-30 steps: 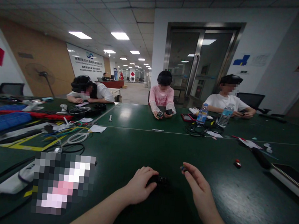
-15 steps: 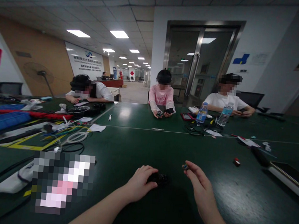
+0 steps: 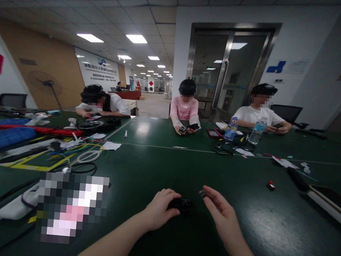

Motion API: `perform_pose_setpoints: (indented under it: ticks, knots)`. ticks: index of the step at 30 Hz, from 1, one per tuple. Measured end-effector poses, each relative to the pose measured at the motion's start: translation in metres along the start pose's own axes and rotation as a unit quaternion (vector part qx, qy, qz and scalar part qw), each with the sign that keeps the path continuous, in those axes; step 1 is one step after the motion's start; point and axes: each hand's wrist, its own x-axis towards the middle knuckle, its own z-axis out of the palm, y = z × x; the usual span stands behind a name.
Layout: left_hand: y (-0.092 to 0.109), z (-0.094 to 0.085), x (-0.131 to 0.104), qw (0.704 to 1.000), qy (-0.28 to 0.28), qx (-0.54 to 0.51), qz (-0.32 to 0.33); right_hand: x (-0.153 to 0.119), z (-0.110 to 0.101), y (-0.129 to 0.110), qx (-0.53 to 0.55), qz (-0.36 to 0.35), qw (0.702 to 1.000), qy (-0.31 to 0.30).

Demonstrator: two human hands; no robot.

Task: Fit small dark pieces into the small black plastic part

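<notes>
The black block sits at the lower centre of the frame, low over the green table or resting on it; the dark shadow there makes it hard to say which. The left hand grasps its left end, fingers curved over the far side and thumb along the near side, leaving the right end exposed.

Just beyond that end, to the right and a little higher in the frame, is the small part, pinched between the thumb and fingertips of the right hand. It shows flecks of blue and yellow, but is too small to identify. Part and block are near each other and apart.

The step in hand looks like bringing the two pieces together: the left hand steadies, the right hand carries. If so, the next move calls for a steady block, a light pinch and careful lining-up, since a part this small could slip or turn in the fingers.

Further out, a small red object lies right of the right hand, with a phone at the right edge. A white power strip lies at the lower left, a blue tray at the left edge and a wrench left of centre. Three co-workers sit along the far side, behind two bottles standing right of centre.
</notes>
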Motion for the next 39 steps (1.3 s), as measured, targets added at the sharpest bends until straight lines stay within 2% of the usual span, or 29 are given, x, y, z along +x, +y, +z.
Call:
perform_pose_setpoints:
  ticks: [7,20,29,34,39]
  knots:
    - [-0.008,0.006,0.004,0.999,0.015,0.024,0.03,0.0,0.005,0.008,-0.092,-0.028,0.994,-0.053]
    - [-0.002,0.004,0.003,0.999,0.011,0.038,0.028,-0.005,0.014,0.007,-0.216,-0.072,0.966,-0.125]
    - [-0.003,0.004,0.001,0.999,0.017,0.02,0.034,-0.005,0.021,0.001,-0.271,-0.103,0.947,-0.137]
    - [-0.003,0.006,0.001,0.999,0.019,0.024,0.03,-0.004,0.017,0.009,-0.257,-0.086,0.951,-0.146]
    - [-0.003,0.007,0.001,0.999,0.024,0.008,0.029,-0.003,0.012,0.014,-0.23,-0.066,0.965,-0.111]
